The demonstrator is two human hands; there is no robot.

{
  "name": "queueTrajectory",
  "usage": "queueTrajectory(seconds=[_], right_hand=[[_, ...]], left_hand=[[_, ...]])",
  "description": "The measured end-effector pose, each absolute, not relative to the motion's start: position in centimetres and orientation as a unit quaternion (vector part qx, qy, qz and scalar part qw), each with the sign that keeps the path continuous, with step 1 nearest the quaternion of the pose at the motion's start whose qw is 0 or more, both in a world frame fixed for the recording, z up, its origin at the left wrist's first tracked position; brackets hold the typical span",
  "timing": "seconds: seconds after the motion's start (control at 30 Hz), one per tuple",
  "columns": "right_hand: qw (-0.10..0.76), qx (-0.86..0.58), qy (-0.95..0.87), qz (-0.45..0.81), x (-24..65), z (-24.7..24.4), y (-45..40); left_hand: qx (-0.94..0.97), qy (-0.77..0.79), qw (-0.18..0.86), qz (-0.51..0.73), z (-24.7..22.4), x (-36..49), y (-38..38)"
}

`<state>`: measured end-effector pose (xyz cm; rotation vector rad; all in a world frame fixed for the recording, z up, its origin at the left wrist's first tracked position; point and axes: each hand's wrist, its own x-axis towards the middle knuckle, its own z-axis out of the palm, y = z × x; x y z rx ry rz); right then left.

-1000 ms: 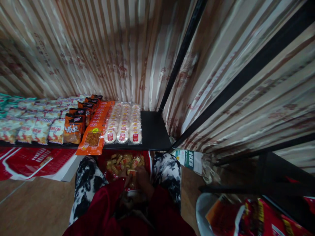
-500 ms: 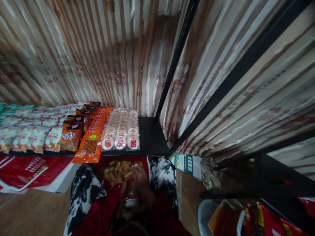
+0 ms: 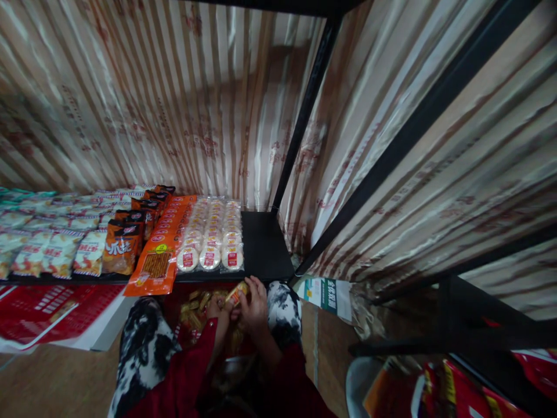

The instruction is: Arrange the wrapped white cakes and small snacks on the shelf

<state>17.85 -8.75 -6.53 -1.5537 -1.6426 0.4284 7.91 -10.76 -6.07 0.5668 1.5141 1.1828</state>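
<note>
Between my knees is a red box of gold-wrapped snacks. Just above its contents, one gold snack packet is held between both hands. My right hand closes on it from the right, thumb on the near side and fingers at its upper end. My left hand grips its lower left end with bent fingers. The shelf's front edge is directly beyond the packet. White round cakes in clear wrappers lie in three rows on the shelf, close to the hands.
On the black shelf stand an orange snack strip, orange bags and several white bags. Black posts rise at the right. A red-and-white carton sits at the left; a tub holds red packages at lower right.
Both hands have risen from among the gold snacks toward the shelf edge, with one packet lifted between them. The view has shifted slightly.
</note>
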Motion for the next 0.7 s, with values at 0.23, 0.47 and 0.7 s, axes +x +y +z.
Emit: queueTrajectory(seconds=[0.23,0.47,0.7], right_hand=[[0.463,-0.636,-0.535,0.308,18.2,-4.0,-7.4],[0.496,-0.615,-0.466,0.398,18.5,-3.2,-6.3],[0.528,-0.588,-0.447,0.418,19.5,-3.4,-4.0]], left_hand=[[0.203,0.605,0.559,0.530,-2.3,9.4,-9.0],[0.154,0.582,0.579,0.550,0.0,11.0,-7.1],[0.168,0.586,0.554,0.567,0.9,12.8,-5.7]])
